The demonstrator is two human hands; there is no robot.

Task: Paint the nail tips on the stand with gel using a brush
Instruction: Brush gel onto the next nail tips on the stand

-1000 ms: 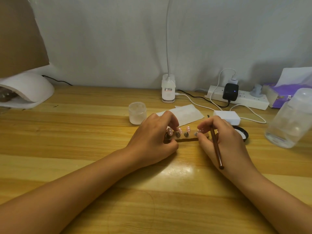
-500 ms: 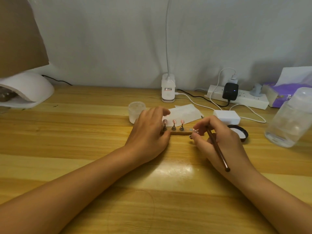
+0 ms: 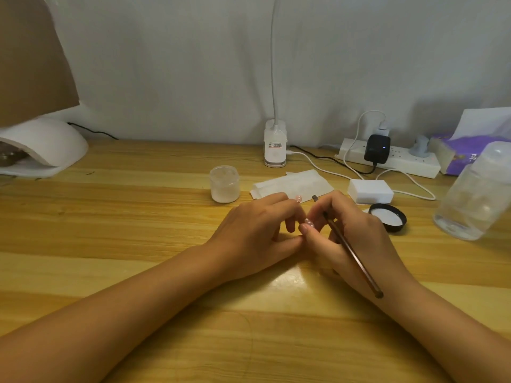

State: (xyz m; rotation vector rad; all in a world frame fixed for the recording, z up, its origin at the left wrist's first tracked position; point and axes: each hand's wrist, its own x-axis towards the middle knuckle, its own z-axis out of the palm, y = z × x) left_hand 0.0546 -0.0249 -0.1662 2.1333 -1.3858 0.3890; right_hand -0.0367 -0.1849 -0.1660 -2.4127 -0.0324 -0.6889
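Observation:
My left hand (image 3: 260,228) and my right hand (image 3: 354,233) meet at the middle of the wooden desk, fingertips touching. The nail stand is almost wholly hidden between them, and my left fingers curl around it. Only two pink nail tips show: one (image 3: 298,198) above my left fingers and one (image 3: 309,224) in the gap between the hands. My right hand grips a thin brown brush (image 3: 351,250). Its bristle end (image 3: 314,198) pokes out above my fingers and its handle slants back over my wrist. A small jar of whitish gel (image 3: 224,184) stands open to the left behind the hands.
A black jar lid (image 3: 387,217), a white box (image 3: 370,190) and white paper (image 3: 293,184) lie behind the hands. A clear plastic bottle (image 3: 478,194), power strip (image 3: 392,159) and purple tissue pack (image 3: 467,154) are at the right. A lamp base (image 3: 274,147) stands at the back, a white curing lamp (image 3: 41,145) far left.
The hands have closed together and drawn slightly nearer to me. The row of tips on the stand, visible half a second ago, is now mostly covered by my fingers.

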